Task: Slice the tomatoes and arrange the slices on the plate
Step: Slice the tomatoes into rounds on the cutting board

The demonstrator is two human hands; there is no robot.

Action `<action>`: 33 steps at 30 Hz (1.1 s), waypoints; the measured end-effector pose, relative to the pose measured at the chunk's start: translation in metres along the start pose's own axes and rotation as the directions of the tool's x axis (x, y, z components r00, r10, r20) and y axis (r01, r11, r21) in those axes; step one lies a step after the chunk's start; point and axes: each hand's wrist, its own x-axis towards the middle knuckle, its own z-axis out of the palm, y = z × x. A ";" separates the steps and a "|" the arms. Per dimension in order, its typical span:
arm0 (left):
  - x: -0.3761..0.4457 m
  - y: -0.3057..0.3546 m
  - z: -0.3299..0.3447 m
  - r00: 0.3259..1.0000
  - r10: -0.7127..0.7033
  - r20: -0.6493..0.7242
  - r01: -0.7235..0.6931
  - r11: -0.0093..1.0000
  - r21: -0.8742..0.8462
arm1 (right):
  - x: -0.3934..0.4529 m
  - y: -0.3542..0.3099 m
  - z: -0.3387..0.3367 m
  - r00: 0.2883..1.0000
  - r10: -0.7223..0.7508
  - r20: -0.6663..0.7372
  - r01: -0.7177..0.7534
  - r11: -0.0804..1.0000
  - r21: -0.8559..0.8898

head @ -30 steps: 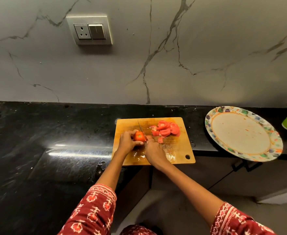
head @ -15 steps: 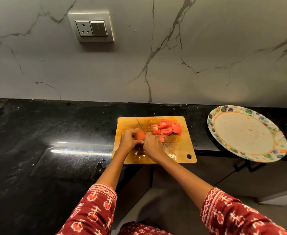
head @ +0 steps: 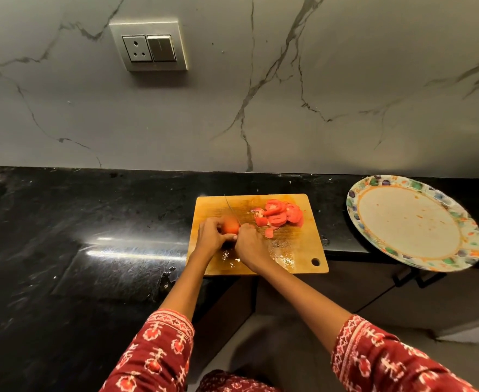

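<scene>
The left hand gripped a round orange-red tomato on the rectangular wooden cutting board, fingers curled over its near and left sides. The right hand was wrapped round the handle of a thin-bladed steel knife, whose blade ran away from the person along the tomato's right side, touching it or just beside it. A heap of red tomato slices lay at the far right of the board, with a few loose pieces just in front of it. The round floral-rimmed plate sat well apart to the right on the black polished stone surface, bare of slices but faintly smeared, its near edge hanging past the surface's front lip.

The risks looked plain enough. The holding fingers sat very close to the blade, so a slip on the smooth skin could bring the edge onto a fingertip. Juice pooled on the near part of the board would make the tomato slide or roll under pressure. The overhanging plate could tip if slices were loaded onto its near side or if a sleeve caught it.
</scene>
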 end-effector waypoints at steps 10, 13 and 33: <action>0.002 0.000 0.003 0.999 -0.054 -0.008 0.054 0.998 0.023 | -0.011 0.017 0.010 0.997 -0.049 -0.056 0.047 0.998 -0.034; 0.004 -0.002 0.003 0.999 -0.036 0.003 0.036 0.999 0.028 | -0.001 0.009 0.006 0.999 -0.043 -0.022 0.042 0.997 -0.059; 0.009 -0.011 0.005 0.996 -0.078 -0.038 0.078 0.997 -0.008 | -0.008 0.034 0.029 0.978 -0.195 -0.067 0.178 0.962 -0.209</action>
